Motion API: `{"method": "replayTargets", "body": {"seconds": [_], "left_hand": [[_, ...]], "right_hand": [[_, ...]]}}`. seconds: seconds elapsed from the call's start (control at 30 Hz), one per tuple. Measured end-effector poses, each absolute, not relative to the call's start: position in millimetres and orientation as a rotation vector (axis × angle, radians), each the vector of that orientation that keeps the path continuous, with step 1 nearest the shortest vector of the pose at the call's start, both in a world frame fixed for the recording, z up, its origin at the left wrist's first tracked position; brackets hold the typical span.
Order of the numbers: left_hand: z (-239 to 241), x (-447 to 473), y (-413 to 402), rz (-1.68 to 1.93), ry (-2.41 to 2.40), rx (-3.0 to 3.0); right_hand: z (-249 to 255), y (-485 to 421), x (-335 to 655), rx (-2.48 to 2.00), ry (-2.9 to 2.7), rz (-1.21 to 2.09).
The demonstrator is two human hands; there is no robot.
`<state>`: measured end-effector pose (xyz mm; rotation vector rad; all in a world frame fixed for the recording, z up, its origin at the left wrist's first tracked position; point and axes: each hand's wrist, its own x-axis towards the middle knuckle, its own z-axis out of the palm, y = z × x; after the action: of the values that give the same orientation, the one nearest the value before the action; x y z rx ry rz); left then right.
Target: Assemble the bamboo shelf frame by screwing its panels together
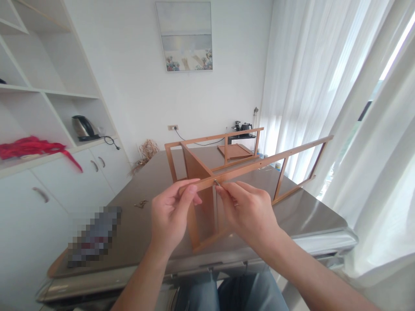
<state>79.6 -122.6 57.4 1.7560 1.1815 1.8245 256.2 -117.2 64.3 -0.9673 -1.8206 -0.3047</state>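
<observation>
A wooden frame of rails and panels lies on its side on a grey table. My left hand pinches the near end of a long rail of that frame. My right hand is closed on a small metal piece, perhaps a screw or key, held against the same rail just right of the left fingers. A flat wooden panel lies farther back on the table.
Small brown bits lie on the table to the left, near a blurred patch. White cabinets with a kettle and red cloth stand at left. White curtains hang at right. My knees show below the table edge.
</observation>
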Motion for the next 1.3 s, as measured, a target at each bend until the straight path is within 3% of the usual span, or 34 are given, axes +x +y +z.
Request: {"method": "replayTargets", "body": {"seconds": [0.43, 0.7, 1.3], "left_hand": [[57.9, 80.6, -122.8, 1.833, 1.206, 1.753], [57.1, 79.8, -122.9, 1.836, 1.206, 1.759], [57.8, 80.9, -123.4, 1.831, 1.186, 1.739]], "right_hand": [[58.7, -120.4, 248.1, -1.039, -1.714, -0.26], [62.1, -122.7, 247.4, -1.139, -1.766, -0.423], [62.1, -124.7, 244.7, -1.123, -1.737, -0.212]]}}
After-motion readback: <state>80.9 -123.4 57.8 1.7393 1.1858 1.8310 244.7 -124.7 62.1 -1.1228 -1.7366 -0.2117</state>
